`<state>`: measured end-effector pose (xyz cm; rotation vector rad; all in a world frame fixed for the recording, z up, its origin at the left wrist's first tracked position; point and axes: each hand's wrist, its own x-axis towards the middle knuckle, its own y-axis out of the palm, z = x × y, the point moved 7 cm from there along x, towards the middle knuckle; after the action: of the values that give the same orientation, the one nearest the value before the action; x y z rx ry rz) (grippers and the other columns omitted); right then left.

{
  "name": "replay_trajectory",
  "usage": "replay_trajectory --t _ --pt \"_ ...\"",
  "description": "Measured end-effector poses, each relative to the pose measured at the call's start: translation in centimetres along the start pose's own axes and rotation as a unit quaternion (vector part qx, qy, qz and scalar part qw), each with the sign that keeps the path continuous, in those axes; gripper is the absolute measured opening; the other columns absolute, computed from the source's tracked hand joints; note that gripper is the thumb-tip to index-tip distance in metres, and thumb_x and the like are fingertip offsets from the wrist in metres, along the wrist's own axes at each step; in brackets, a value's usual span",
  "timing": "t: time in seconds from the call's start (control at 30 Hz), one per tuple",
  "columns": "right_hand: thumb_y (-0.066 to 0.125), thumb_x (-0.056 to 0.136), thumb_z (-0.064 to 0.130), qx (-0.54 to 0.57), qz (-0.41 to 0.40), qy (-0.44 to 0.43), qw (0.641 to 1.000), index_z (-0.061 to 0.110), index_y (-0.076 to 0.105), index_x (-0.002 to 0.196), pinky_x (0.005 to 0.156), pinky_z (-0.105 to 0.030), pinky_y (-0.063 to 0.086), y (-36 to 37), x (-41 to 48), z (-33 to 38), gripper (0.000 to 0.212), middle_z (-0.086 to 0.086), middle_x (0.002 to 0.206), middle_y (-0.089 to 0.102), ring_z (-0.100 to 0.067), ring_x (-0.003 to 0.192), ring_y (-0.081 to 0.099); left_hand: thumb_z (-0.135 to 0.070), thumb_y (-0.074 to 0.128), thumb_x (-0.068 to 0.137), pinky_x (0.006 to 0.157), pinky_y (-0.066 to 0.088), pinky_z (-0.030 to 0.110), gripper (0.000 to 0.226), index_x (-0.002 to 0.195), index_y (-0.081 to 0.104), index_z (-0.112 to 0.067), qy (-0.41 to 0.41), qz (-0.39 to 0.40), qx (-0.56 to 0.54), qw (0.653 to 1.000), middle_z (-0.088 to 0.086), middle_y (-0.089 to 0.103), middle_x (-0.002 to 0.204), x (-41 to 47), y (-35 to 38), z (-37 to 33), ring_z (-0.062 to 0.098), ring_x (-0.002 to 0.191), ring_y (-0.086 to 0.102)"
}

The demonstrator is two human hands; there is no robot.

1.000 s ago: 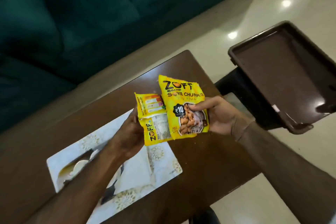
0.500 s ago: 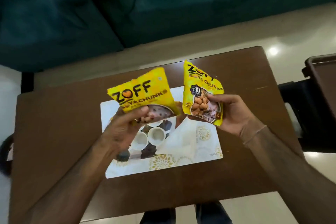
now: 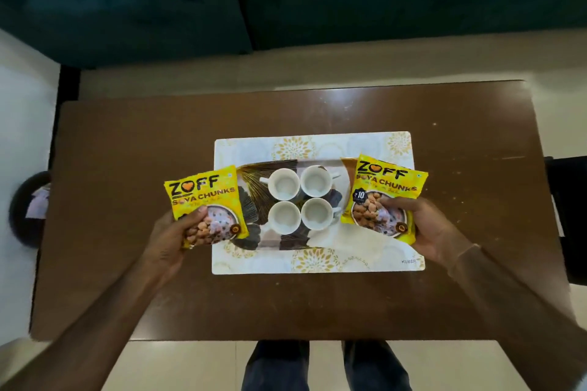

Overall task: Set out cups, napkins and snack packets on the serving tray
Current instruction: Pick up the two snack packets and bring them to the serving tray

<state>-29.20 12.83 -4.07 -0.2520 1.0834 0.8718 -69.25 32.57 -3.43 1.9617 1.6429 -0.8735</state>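
Left hand (image 3: 173, 240): closed on the lower edge of the left packet (image 3: 205, 200), thumb across the printed front, fingers hidden behind it.
Left packet: a yellow soya-chunks pouch, label up and readable, held over the left edge of the tray (image 3: 313, 141); whether it already rests on anything cannot be told.
Tray: white with gold floral print and a dark patterned panel in its middle, lying square on the brown table (image 3: 127, 149).
Cups (image 3: 300, 198): four white cups, seemingly empty, stand upright in a two-by-two block on the dark panel, close together, handles pointing outward.
Napkins: none can be picked out.
Right packet (image 3: 382, 197): a matching yellow pouch, label up, over the tray's right end, its inner edge just beside the right pair of cups.
Right hand (image 3: 428, 227): clamped on that pouch's lower right corner, thumb on the front.
Step in hand: likely laying one pouch on each side of the cups.
How to do it well: lower both flat, labels up and level with each other; bring the left pouch inward so it sits wholly on the tray; keep the inner edges clear of the cup handles, since a nudge could shift a cup; let go only once each pouch lies flat.
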Motion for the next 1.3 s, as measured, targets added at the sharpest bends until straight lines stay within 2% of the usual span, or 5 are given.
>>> replay_trajectory --t 0.37,0.73,0.9,1.1,1.3 --pt "0.07 0.087 -0.003 -0.221 -0.083 -0.044 0.971 0.009 0.065 0.126 0.108 -0.056 0.044 -0.2 1.1 -0.4 0.042 -0.015 0.121 0.072 -0.039 0.115 0.065 -0.033 0.083 0.078 0.054 0.058 0.026 0.023 0.096 0.071 -0.023 0.064 0.014 0.17 0.983 -0.008 0.079 0.084 2.6 2.7 2.0 0.013 0.073 0.076" --pt "0.074 0.088 0.012 -0.315 -0.104 -0.106 0.938 0.024 0.065 0.123 0.098 -0.048 0.052 1.4 1.8 -0.5 0.039 -0.005 0.116 0.074 -0.03 0.11 0.068 -0.04 0.082 0.078 0.072 0.045 0.027 0.052 0.119 0.052 -0.026 0.133 -0.06 0.354 0.924 -0.009 0.067 0.101 2.2 5.0 1.9 0.012 0.086 0.063" --pt "0.079 0.082 0.012 -0.397 -0.16 -0.17 0.887 0.011 0.047 0.13 0.099 -0.053 0.05 0.9 1.1 0.3 0.058 -0.019 0.125 0.058 -0.037 0.116 0.059 -0.034 0.08 0.081 0.094 0.043 0.04 0.087 0.15 0.031 -0.016 0.195 -0.075 0.382 0.9 0.012 0.044 0.135 1.3 5.6 1.3 0.025 0.125 0.043" --pt "0.064 0.086 0.031 -0.654 -0.23 -0.309 0.651 0.026 0.019 0.158 0.108 -0.061 0.027 3.7 -1.1 1.1 0.085 -0.011 0.164 0.014 -0.038 0.145 0.024 -0.04 0.056 0.098 0.113 0.026 0.06 0.079 0.16 0.012 -0.023 0.297 -0.066 0.554 0.775 0.016 0.004 0.167 -0.2 7.8 0.2 0.041 0.15 0.012" --pt "0.018 0.102 0.044 -0.77 -0.162 -0.278 0.551 0.029 0.022 0.158 0.12 -0.06 0.01 5.2 0.6 -2.3 0.058 -0.003 0.17 0.006 -0.028 0.156 0.005 -0.04 0.024 0.103 0.12 0.01 0.062 0.061 0.16 0.015 -0.021 0.304 0.01 0.69 0.657 0.012 -0.005 0.168 0.2 9.4 2.6 0.041 0.153 -0.009"
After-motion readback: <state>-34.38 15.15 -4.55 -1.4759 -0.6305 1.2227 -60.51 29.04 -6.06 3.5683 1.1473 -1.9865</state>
